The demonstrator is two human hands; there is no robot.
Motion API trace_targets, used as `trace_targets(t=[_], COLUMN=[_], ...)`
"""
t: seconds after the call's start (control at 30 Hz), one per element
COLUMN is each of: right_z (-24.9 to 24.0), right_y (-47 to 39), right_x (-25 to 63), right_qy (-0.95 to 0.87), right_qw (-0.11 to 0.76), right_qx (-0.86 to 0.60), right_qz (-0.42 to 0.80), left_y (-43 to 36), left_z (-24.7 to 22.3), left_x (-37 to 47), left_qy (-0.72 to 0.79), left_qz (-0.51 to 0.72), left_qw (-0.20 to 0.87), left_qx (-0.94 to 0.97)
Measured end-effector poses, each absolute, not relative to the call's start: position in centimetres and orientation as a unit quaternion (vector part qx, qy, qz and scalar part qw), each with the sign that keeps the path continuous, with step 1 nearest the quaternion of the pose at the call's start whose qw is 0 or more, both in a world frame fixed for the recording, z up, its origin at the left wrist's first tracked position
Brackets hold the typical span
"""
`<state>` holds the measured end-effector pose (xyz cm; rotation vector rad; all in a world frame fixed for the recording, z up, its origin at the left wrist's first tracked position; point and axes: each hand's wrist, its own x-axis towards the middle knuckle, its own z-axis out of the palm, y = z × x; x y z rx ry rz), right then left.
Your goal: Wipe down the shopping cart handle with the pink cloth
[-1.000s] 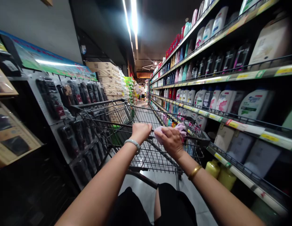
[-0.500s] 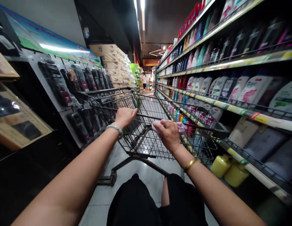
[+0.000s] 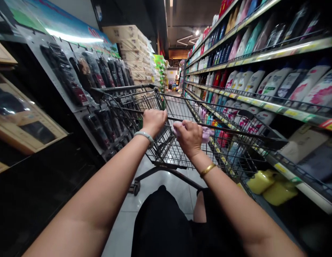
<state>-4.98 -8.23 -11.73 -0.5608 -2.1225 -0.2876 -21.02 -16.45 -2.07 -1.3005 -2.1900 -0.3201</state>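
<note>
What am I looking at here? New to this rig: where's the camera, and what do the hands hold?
There is no robot: these are a person's own bare hands. The picture comes from one camera worn on the head, looking forward and down a shop aisle. There is no worktop; the hands are at a wire shopping cart. The left hand is closed on its bar. The right hand is at the same bar, clutching a pale purple cloth. Shelves of bottles line the right side; dark packaged goods hang on the left.
</note>
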Motion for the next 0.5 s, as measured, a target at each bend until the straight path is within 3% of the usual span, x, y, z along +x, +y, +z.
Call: trace_targets(t=[0.2, 0.4, 0.5], right_z=[-17.9, -12.2, -13.1], right_y=[-10.6, -10.6, -10.5], right_x=[-4.7, -8.7, -9.6], right_qy=[-0.91, -0.885, -0.908], right_qw=[0.359, 0.413, 0.364], right_qx=[-0.15, -0.154, -0.138], right_qz=[-0.145, -0.149, -0.156], left_y=[-16.7, -16.7, -16.8], left_z=[-2.1, -2.3, -2.4], left_x=[-20.7, -20.7, -21.1], left_qy=[-0.815, -0.812, -0.801], left_qz=[-0.122, -0.133, -0.135], left_qw=[0.286, 0.286, 0.284], left_qx=[-0.489, -0.491, -0.509])
